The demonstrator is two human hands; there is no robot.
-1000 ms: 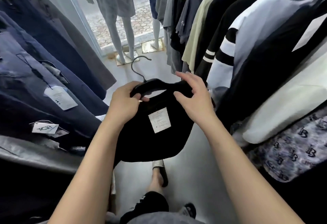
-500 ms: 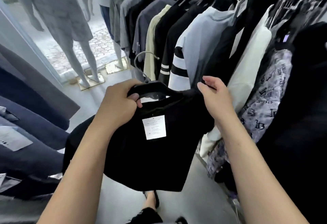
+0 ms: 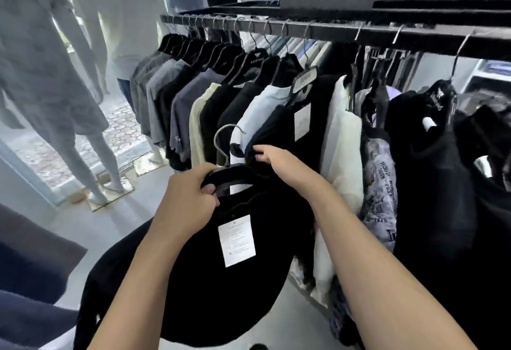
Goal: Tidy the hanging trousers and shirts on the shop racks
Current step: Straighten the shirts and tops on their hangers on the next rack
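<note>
- Shirt rack (image 3: pixel 318 30) now fully in view, rail and hanger hooks visible where half a second ago only garment bodies showed; head lifted toward the rail, so probably lining up a rehang.
- Black shirt (image 3: pixel 210 275) held low in front of the rack, paper tag (image 3: pixel 236 240) facing up, not yet on the rail.
- Left hand (image 3: pixel 184 206) gripping the black hanger (image 3: pixel 233 176) at its shoulder, fingers curled round it; metal hook standing free.
- Right hand (image 3: pixel 279 163) moved off the hanger, now pinching the dark sleeve (image 3: pixel 265 139) of a hung shirt, apparently parting a gap.
- Hard to make out: gap on the rail itself; lower hem cut off behind forearms; mannequins (image 3: pixel 55 73) blurred.
</note>
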